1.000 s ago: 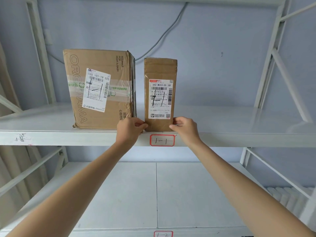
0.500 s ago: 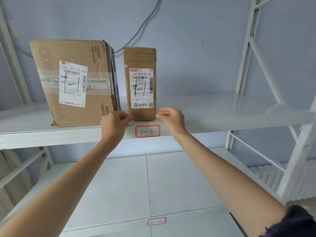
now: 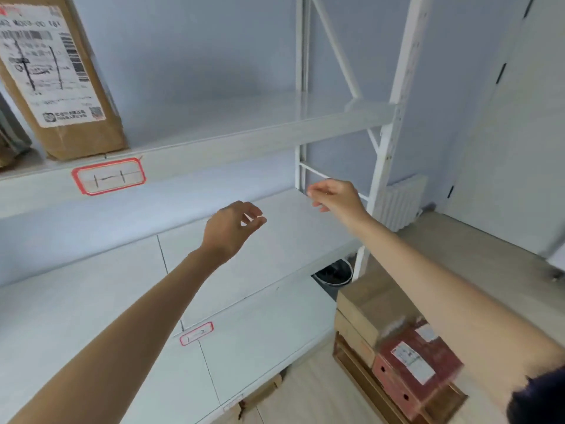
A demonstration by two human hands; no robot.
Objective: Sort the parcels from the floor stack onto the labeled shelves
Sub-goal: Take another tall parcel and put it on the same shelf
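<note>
White metal shelf rack against a pale blue wall.
Left hand and right hand hover loosely curled, holding nothing, below and right of the upright brown cardboard parcel.

A tall brown parcel stands upright on the upper shelf, directly above the red-framed label on that shelf's front edge. Below and right of the label, the left hand and right hand hang apart, fingers loosely curled, holding nothing. Far below-right of the label, stacked parcels sit on the floor.
</note>
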